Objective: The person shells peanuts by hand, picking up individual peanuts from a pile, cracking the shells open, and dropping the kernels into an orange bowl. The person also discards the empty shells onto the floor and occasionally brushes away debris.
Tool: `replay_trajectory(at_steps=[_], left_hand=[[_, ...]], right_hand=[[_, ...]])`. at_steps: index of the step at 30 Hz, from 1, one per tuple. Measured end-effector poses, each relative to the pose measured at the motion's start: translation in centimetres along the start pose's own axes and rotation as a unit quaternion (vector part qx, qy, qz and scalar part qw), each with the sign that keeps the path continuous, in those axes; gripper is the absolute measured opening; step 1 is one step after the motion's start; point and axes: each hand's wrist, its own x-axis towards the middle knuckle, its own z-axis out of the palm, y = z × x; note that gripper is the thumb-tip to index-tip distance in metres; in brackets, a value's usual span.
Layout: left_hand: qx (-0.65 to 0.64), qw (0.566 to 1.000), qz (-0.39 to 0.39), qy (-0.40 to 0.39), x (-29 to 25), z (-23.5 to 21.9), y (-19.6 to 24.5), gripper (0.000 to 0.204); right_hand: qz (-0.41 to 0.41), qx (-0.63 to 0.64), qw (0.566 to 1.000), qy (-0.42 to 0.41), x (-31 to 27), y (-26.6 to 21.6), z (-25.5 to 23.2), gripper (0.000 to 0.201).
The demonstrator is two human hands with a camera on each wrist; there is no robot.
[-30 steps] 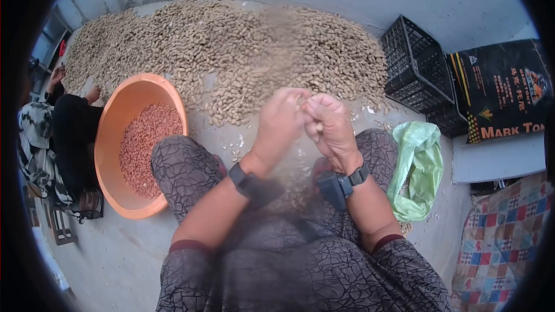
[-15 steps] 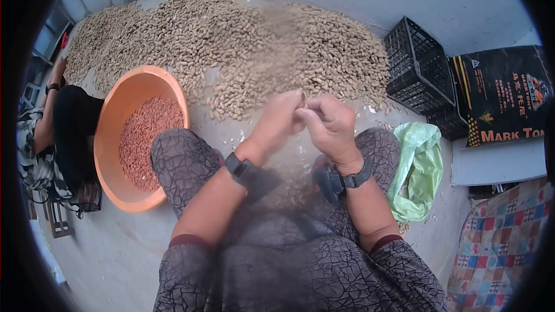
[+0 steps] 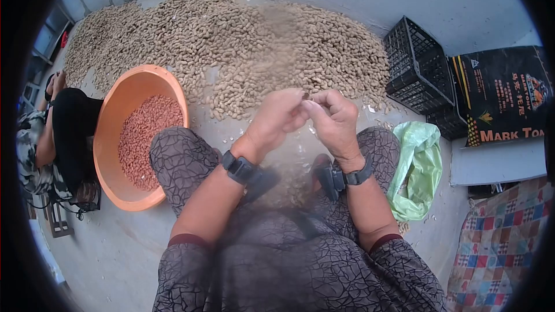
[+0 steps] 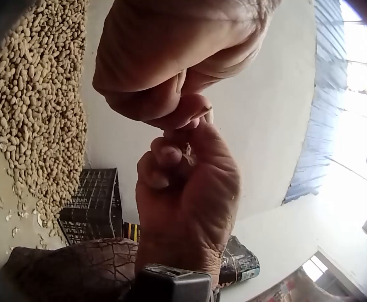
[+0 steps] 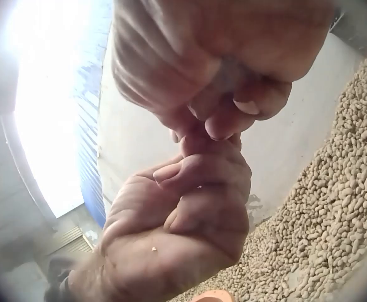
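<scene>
In front of my knees my left hand (image 3: 276, 120) and right hand (image 3: 336, 124) meet at the fingertips. Between them they pinch a small brownish peanut (image 3: 306, 97), mostly covered by thumbs and fingers. Seen from the left wrist, the right hand's fingers curl inward, and a pale bit of shell (image 4: 188, 153) shows inside them. The right wrist view has the left hand's fingers bent under the right hand's, tips together. Beyond the hands spreads a big heap of unshelled peanuts (image 3: 231, 52).
An orange basin (image 3: 110, 167) holding red shelled kernels (image 3: 147, 144) stands left of my knee. To the right are a green plastic bag (image 3: 417, 167), black crates (image 3: 417, 69) and a black printed sack (image 3: 503, 92). Another person (image 3: 63, 133) sits at far left.
The right hand has rolled its fingers inward, covering the reddish kernel and pale shell seen earlier. Both hands stay together. The person at left has shifted their arms.
</scene>
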Motion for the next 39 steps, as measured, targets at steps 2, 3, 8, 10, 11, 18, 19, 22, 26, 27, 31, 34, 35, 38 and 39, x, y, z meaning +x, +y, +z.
replay_trajectory(at_steps=[2,3,8,10,11,18,19,22,26,27,31,34,35,38,39], left_hand=[[0.002,0.999,0.009,-0.039,0.3,-0.5,-0.4,0.019],[0.002,0.999,0.01,-0.039,0.2,-0.3,-0.3,0.019],[0.168,0.985,0.035,0.019,-0.1,0.3,0.1,0.019],[0.178,0.983,0.033,0.011,0.0,0.0,0.0,0.017],[0.188,0.982,0.032,0.004,0.0,-0.1,0.0,0.015],[0.1,0.992,0.07,0.041,-0.2,0.2,-0.2,0.01],[0.114,0.99,0.075,0.034,-0.2,0.0,-0.3,0.011],[0.165,0.982,0.089,0.031,-0.5,0.5,-0.1,0.012],[0.248,0.965,0.081,0.038,-0.8,0.7,0.6,0.013],[0.248,0.965,0.08,0.038,-0.7,0.5,0.4,0.013],[0.311,0.941,0.127,0.039,-0.2,-0.4,-1.0,0.011],[0.333,0.923,0.183,0.058,0.3,-0.8,-2.4,0.014],[0.331,0.917,0.207,0.081,0.5,-0.9,-2.9,0.016],[0.336,0.911,0.227,0.074,0.4,-0.5,-3.1,0.017],[0.337,0.911,0.226,0.075,0.5,-0.5,-3.1,0.017]], right_hand=[[0.067,0.014,0.998,0.015,0.1,0.4,-0.6,0.006],[0.134,0.027,0.99,0.029,0.2,0.6,-1.0,0.01],[0.223,0.142,0.964,0.029,0.6,0.9,-1.8,0.013],[0.24,0.146,0.959,0.024,0.6,0.9,-1.8,0.013],[0.235,0.144,0.961,0.026,0.6,0.9,-1.7,0.013],[0.249,0.181,0.951,-0.021,0.6,0.8,-2.1,0.013],[0.248,0.181,0.951,-0.02,0.6,0.8,-2.1,0.013],[0.254,0.191,0.948,-0.019,0.5,0.9,-2.2,0.012],[0.251,0.144,0.956,-0.043,0.6,0.7,-2.3,0.008],[0.248,0.139,0.957,-0.054,0.6,0.6,-2.3,0.006],[0.263,0.106,0.957,-0.066,0.6,0.4,-2.0,0.006],[0.268,0.119,0.955,-0.046,0.5,0.9,-1.6,0.006],[0.269,0.146,0.952,-0.029,0.4,1.1,-1.4,0.006],[0.267,0.174,0.948,0.0,0.1,1.9,-1.3,0.005],[0.266,0.176,0.948,0.011,0.1,2.0,-1.2,0.005]])
